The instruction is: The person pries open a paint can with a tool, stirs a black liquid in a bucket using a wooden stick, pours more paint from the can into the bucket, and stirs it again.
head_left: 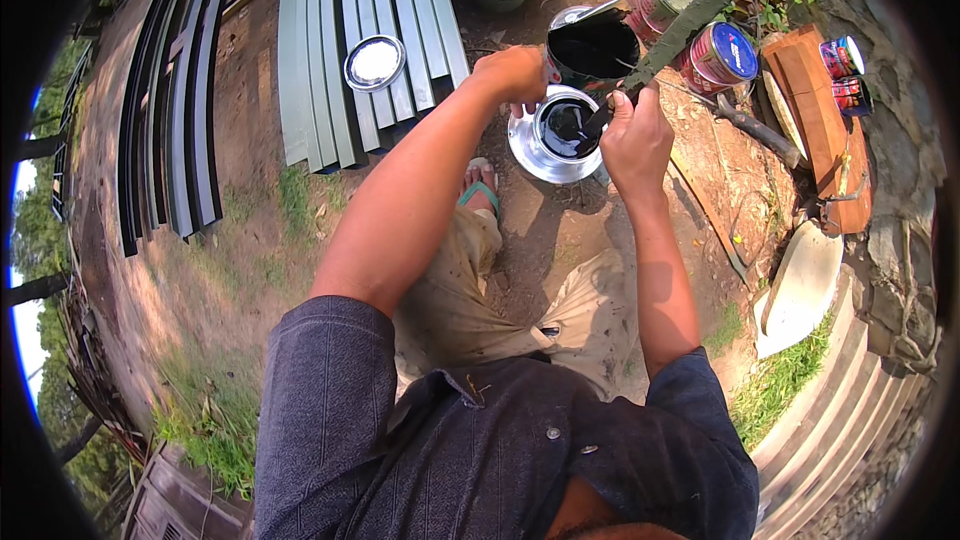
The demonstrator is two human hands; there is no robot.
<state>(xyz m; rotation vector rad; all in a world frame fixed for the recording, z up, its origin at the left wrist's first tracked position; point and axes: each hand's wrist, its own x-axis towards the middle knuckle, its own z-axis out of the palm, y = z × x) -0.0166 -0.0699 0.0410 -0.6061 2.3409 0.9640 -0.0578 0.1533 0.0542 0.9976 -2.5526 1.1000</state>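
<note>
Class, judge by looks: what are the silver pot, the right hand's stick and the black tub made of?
Silver pot: bare, shiny metal, perhaps aluminium; its wide rim gleams.
Stick: possibly wood; a rough green-grey coating hides its surface.
Black tub: likely plastic, slightly glossy; smooth, moulded-looking rim.

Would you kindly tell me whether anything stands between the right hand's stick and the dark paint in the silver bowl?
Nothing visible does: the green-coated stick in the right hand slants down to the right side of the silver bowl, where the dark paint lies uncovered. The left hand is near the far rim.
</note>
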